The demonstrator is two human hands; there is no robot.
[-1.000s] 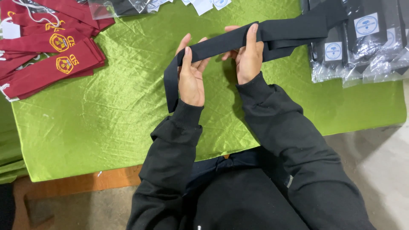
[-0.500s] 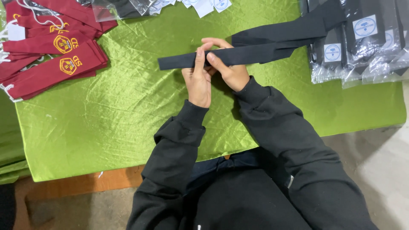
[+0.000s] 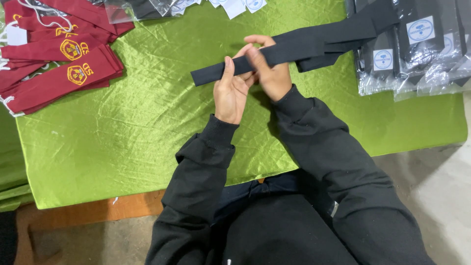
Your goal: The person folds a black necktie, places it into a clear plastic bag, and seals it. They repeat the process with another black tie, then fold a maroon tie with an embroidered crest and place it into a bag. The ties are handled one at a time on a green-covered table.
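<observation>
**Black strip held flat between both hands, above green cloth**

The black strip (image 3: 294, 49) lies nearly level across the upper middle of the view, its free left end pointing at the maroon pile, its right part running up to the bagged black items. It is held just above the green cloth (image 3: 147, 137), not resting on it where the hands grip.

Left hand (image 3: 231, 91): palm up under the strip, thumb laid over its top edge, pinching the strip between thumb and fingers.

Right hand (image 3: 270, 68): just beside the left and touching it, fingers curled over the strip from above, closed on it.

Change from the frame half a second back: little. The strip was already level and the hands already together; the free left end now shows slightly shorter past the left thumb. From one second back the change is large: then the hands were apart, and the strip's left end hung down in a bend past the left hand.

Surroundings: maroon sashes (image 3: 59, 68) with yellow crests stacked at the cloth's upper left; black items in clear bags (image 3: 417, 44) at upper right, each with a white label; more clear bags (image 3: 162, 7) along the top edge. Both arms wear black sleeves (image 3: 324, 147).
</observation>
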